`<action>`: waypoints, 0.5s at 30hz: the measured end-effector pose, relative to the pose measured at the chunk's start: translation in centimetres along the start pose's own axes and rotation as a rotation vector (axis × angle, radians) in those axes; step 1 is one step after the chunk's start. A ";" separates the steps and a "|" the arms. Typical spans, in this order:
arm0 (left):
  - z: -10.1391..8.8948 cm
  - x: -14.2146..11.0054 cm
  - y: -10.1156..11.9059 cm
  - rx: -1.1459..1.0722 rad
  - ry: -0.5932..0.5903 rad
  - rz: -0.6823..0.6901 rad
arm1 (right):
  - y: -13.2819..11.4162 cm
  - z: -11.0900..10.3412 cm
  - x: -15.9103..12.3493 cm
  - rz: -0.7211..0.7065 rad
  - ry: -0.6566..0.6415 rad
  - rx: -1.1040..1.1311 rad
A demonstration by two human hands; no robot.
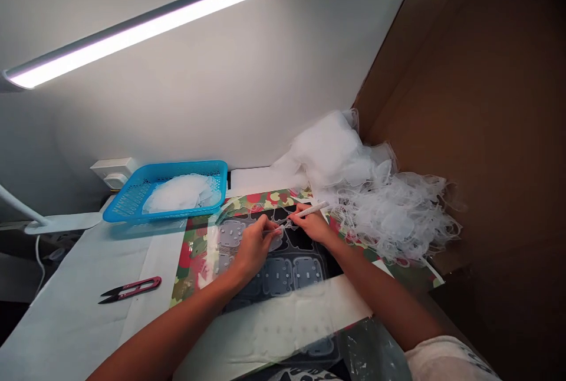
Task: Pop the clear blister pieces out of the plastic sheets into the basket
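Note:
A slim white pen-like tool (312,209) is gripped in my right hand (315,226), its tip pointing down and left. Close beside it, my left hand (256,243) pinches the edge of a thin translucent piece (276,243). Both hands are over a translucent sheet with several rounded, raised shapes (308,272), which lies on a black surface (297,238). Thin clear outlines cross the black area under my right hand. The exact contact between the tool tip and the piece is too small to make out.
A blue basket (165,216) holding thin white pieces (181,192) stands at the back left. Pink-handled thread snips (130,290) lie on the left. A heap of white mesh-like scraps (389,210) sits at the right, against a cardboard wall (464,133). A lamp (145,27) shines above.

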State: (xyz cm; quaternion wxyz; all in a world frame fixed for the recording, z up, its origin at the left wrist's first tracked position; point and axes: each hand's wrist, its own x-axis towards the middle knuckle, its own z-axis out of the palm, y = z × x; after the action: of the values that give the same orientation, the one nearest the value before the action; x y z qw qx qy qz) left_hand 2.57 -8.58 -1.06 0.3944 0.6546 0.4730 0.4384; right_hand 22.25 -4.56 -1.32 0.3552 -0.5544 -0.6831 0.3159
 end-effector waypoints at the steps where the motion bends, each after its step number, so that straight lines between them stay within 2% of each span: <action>1: -0.3 -0.3 0.4 -0.059 0.008 -0.018 | 0.3 -0.1 0.2 -0.005 0.001 -0.004; 5: -1.5 -1.3 2.2 -0.502 -0.055 -0.265 | 1.0 -1.2 0.6 0.050 -0.087 0.115; 7: -2.1 -1.8 2.8 -0.675 -0.082 -0.365 | 0.8 -1.9 0.2 0.079 -0.063 0.187; 11: -2.9 -2.3 3.6 -0.777 -0.088 -0.462 | -1.2 -2.5 -1.8 0.033 0.068 0.315; 15: -3.0 -2.5 3.8 -0.730 -0.012 -0.455 | -4.4 -1.4 -5.1 0.068 -0.031 0.555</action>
State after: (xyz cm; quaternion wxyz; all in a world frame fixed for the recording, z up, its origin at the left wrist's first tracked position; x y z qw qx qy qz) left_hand 0.34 -11.63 2.89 0.6895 0.3535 0.4170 0.4751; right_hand 21.70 -10.29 2.40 0.4723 -0.4536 -0.5569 0.5109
